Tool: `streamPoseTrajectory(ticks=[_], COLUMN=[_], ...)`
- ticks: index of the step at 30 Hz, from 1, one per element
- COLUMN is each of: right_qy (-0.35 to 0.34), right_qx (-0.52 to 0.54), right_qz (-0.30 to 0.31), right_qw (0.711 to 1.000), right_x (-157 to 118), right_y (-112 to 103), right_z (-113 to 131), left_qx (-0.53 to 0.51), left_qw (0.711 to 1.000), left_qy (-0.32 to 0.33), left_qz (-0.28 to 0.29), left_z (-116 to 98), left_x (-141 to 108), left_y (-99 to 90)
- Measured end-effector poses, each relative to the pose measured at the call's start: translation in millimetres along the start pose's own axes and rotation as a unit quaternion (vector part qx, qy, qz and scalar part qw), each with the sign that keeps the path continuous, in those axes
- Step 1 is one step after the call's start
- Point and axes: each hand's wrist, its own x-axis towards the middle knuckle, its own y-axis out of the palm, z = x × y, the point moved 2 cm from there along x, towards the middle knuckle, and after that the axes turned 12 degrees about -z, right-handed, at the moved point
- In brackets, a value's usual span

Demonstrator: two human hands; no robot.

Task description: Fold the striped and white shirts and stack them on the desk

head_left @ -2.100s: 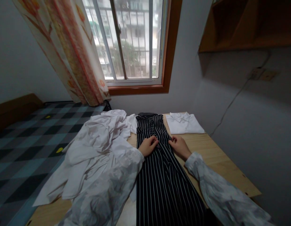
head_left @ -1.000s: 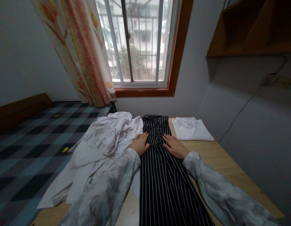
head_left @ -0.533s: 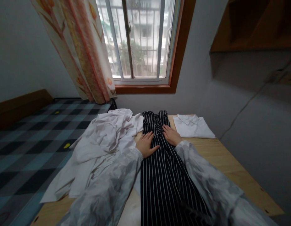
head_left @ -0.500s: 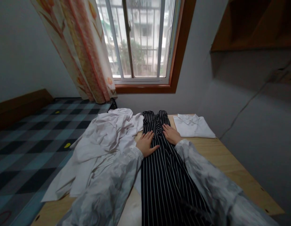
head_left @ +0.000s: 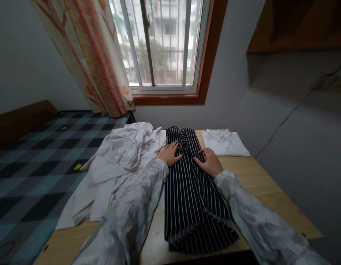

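Observation:
A black garment with white stripes (head_left: pixel 187 191) lies lengthwise on the wooden table (head_left: pixel 259 187), its wide lower end near the front edge and its upper part bunched. My left hand (head_left: pixel 171 154) rests on its left edge with the fingers spread. On the right edge of the cloth is my right hand (head_left: pixel 209 162), thumb and fingers apart and slightly curled, touching the fabric without a visible grip. Rumpled white cloth (head_left: pixel 126 151) is heaped to the left of the garment. A folded white shirt (head_left: pixel 225 142) lies at the back right.
A bed with a checked cover (head_left: pixel 49 165) adjoins the table on the left. Behind are a window (head_left: pixel 165 48) and a flowered curtain (head_left: pixel 95 55). A wooden shelf (head_left: pixel 294 33) hangs at the upper right, with a cable (head_left: pixel 283 121) along the wall below.
My right hand has moved outward and toward me, its fingers more curled. My left hand has shifted slightly. The garment's lower end now shows fully, and the view has tilted down a little.

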Motion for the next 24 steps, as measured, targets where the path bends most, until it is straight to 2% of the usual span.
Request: streamPoseTrajectory(ticks=[2, 4, 7, 10, 12, 15, 19, 24], right_qy=[0.008, 0.03, 0.107, 0.201, 0.259, 0.307, 0.296, 0.264], right_qx=[-0.035, -0.028, 0.065, 0.188, 0.252, 0.295, 0.257, 0.167], right_qz=[0.014, 0.053, 0.087, 0.072, 0.054, 0.014, -0.024, -0.002], right_qw=[0.999, 0.998, 0.988, 0.959, 0.931, 0.905, 0.92, 0.95], right_x=[-19, -31, -36, -34, -34, -35, -36, -35], right_y=[-18, -30, -38, -40, -40, -38, -35, -40], right_z=[1, -1, -10, -18, -23, -29, -36, -36], left_qx=[-0.001, 0.001, -0.007, -0.071, -0.132, -0.189, -0.18, -0.158], left_qw=[1.0, 0.999, 0.995, 0.988, 0.978, 0.956, 0.939, 0.935], left_qy=[0.0, -0.01, -0.022, 0.03, 0.104, 0.216, 0.294, 0.317], left_qz=[-0.012, -0.043, -0.101, -0.132, -0.123, -0.068, -0.002, 0.012], left_z=[0, -2, -14, -38, -56, -79, -91, -92], left_x=[-2, -7, -22, -41, -52, -63, -67, -68], left_y=[-0.9, -3.4, -10.6, -19.7, -24.4, -26.6, -24.8, -27.0])
